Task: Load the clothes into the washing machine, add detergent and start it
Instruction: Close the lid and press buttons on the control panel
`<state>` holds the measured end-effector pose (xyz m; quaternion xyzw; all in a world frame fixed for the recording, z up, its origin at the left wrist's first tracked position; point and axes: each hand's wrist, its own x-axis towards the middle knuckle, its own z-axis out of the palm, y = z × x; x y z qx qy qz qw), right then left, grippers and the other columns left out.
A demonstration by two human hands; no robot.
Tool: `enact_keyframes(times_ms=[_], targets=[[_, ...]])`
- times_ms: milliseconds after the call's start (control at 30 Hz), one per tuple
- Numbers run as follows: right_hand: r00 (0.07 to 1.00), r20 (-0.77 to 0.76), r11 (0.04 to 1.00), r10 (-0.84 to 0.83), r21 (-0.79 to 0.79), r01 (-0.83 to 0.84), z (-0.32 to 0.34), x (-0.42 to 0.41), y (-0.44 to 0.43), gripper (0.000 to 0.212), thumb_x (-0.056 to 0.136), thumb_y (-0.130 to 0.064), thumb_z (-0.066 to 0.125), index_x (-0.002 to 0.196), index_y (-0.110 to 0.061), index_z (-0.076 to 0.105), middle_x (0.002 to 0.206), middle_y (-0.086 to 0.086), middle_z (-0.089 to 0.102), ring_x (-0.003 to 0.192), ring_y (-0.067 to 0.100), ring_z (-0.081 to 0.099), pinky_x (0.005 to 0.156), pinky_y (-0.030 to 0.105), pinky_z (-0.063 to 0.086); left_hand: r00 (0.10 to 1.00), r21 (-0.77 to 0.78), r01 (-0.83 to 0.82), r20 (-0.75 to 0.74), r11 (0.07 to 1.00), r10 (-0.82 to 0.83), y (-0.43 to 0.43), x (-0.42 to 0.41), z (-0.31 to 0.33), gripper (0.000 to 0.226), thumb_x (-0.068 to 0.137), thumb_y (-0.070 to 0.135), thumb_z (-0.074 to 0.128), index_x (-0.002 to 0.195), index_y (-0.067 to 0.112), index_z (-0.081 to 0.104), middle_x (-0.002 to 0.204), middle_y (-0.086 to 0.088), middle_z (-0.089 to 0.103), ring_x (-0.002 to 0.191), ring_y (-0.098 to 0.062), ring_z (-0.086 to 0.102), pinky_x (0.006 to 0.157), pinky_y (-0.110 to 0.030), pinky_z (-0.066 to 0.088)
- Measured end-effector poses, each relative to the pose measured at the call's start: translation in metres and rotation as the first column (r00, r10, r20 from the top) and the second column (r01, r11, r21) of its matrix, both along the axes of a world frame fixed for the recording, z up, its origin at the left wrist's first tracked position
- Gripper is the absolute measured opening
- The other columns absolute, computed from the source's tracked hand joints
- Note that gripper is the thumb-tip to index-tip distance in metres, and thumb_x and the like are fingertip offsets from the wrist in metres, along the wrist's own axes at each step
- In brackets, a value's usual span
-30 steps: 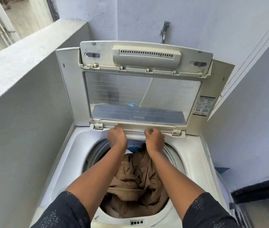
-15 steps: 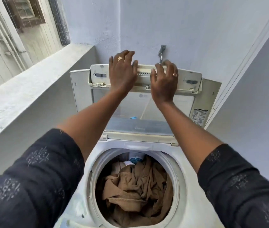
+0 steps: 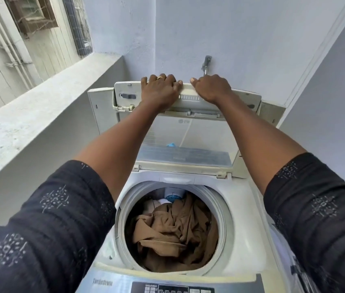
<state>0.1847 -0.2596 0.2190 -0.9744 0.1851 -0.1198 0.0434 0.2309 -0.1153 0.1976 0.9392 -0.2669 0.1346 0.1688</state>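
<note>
A white top-loading washing machine [image 3: 245,210] stands below me with its folding lid [image 3: 188,140] raised upright against the back wall. Brown clothes [image 3: 175,233] fill the round drum, with a bit of white cloth and a blue part behind them. My left hand [image 3: 160,89] grips the lid's top edge, fingers curled over it. My right hand [image 3: 211,87] grips the same edge a little to the right. The control panel [image 3: 173,287] shows at the bottom edge.
A grey concrete ledge [image 3: 40,111] runs along the left, close beside the machine. A metal tap [image 3: 206,65] sticks out of the pale blue wall just behind the lid. A wall closes in on the right.
My hands rose from the drum's back rim to the lid's top edge, then curled over it. The view pulled back, showing the control panel.
</note>
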Motion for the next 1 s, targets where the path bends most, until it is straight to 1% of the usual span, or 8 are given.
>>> enact_keyframes(times_ms=[167, 267, 367, 500, 600, 767, 900, 1000], targets=[[0.986, -0.131, 0.992, 0.107, 0.087, -0.096, 0.015, -0.042, 0.012, 0.06, 0.097, -0.052, 0.029, 0.135, -0.008, 0.046, 0.146, 0.02, 0.039, 0.132, 0.037, 0.039, 0.105, 0.04, 0.032, 0.997, 0.101, -0.003, 0.077, 0.995, -0.005, 0.024, -0.038, 0.001, 0.054, 0.094, 0.056, 0.021, 0.114, 0.017, 0.053, 0.125, -0.012, 0.058, 0.118, -0.032, 0.047, 0.099, -0.047, 0.027], [0.96, -0.181, 0.971, 0.212, 0.154, -0.185, 0.015, -0.08, 0.027, 0.05, 0.099, -0.05, 0.03, 0.127, -0.014, 0.052, 0.146, 0.017, 0.041, 0.132, 0.033, 0.039, 0.103, 0.038, 0.031, 0.997, 0.183, 0.009, 0.079, 0.983, -0.024, 0.042, -0.067, 0.004, 0.052, 0.095, 0.056, 0.023, 0.102, 0.017, 0.056, 0.118, -0.014, 0.062, 0.109, -0.031, 0.054, 0.088, -0.042, 0.033], [0.931, -0.225, 0.944, 0.287, 0.23, -0.235, 0.005, -0.119, 0.044, 0.053, 0.099, -0.048, 0.029, 0.117, -0.006, 0.056, 0.137, 0.021, 0.048, 0.124, 0.032, 0.046, 0.094, 0.037, 0.034, 1.0, 0.281, 0.02, 0.001, 0.96, -0.021, 0.059, -0.099, 0.003, 0.05, 0.095, 0.056, 0.026, 0.105, 0.018, 0.057, 0.117, -0.012, 0.062, 0.106, -0.031, 0.056, 0.078, -0.037, 0.037], [0.904, -0.266, 0.923, 0.336, 0.283, -0.26, -0.019, -0.167, 0.068, 0.058, 0.099, -0.047, 0.03, 0.108, 0.003, 0.059, 0.125, 0.024, 0.055, 0.115, 0.032, 0.051, 0.094, 0.037, 0.037, 0.99, 0.335, 0.05, -0.138, 0.941, -0.003, 0.083, -0.147, -0.012, 0.044, 0.094, 0.053, 0.034, 0.114, 0.022, 0.058, 0.125, -0.012, 0.058, 0.113, -0.032, 0.054, 0.09, -0.04, 0.041], [0.876, -0.306, 0.906, 0.374, 0.323, -0.274, -0.045, -0.2, 0.084, 0.055, 0.097, -0.045, 0.041, 0.107, 0.006, 0.061, 0.121, 0.022, 0.057, 0.111, 0.032, 0.052, 0.087, 0.035, 0.037, 0.954, 0.328, 0.152, -0.296, 0.932, -0.051, 0.101, -0.183, -0.031, 0.035, 0.094, 0.043, 0.043, 0.113, 0.019, 0.06, 0.124, -0.013, 0.058, 0.11, -0.03, 0.053, 0.084, -0.036, 0.039], [0.808, -0.409, 0.887, 0.425, 0.367, -0.28, -0.089, -0.238, 0.106, 0.047, 0.093, -0.043, 0.051, 0.062, -0.009, 0.047, 0.072, 0.004, 0.045, 0.072, 0.021, 0.042, 0.056, 0.031, 0.026, 0.883, 0.317, 0.251, -0.463, 0.915, -0.082, 0.12, -0.225, -0.079, 0.035, 0.094, 0.033, 0.051, 0.113, 0.005, 0.058, 0.12, -0.019, 0.059, 0.108, -0.031, 0.052, 0.081, -0.033, 0.037], [0.75, -0.496, 0.888, 0.437, 0.372, -0.271, -0.136, -0.259, 0.117, 0.049, 0.09, -0.044, 0.057, 0.054, -0.015, 0.04, 0.064, 0.001, 0.042, 0.065, 0.018, 0.041, 0.057, 0.029, 0.028, 0.829, 0.376, 0.285, -0.558, 0.882, -0.031, 0.128, -0.243, -0.122, 0.038, 0.089, 0.035, 0.059, 0.111, 0.004, 0.06, 0.118, -0.017, 0.062, 0.101, -0.029, 0.055, 0.081, -0.032, 0.04], [0.739, -0.509, 0.879, 0.441, 0.413, -0.239, -0.175, -0.272, 0.122, 0.05, 0.091, -0.044, 0.054, 0.055, -0.014, 0.038, 0.063, -0.001, 0.04, 0.058, 0.012, 0.037, 0.054, 0.027, 0.026, 0.808, 0.386, 0.294, -0.589, 0.874, -0.011, 0.134, -0.252, -0.154, 0.041, 0.089, 0.039, 0.058, 0.113, 0.006, 0.06, 0.121, -0.013, 0.062, 0.109, -0.028, 0.055, 0.084, -0.031, 0.04]])
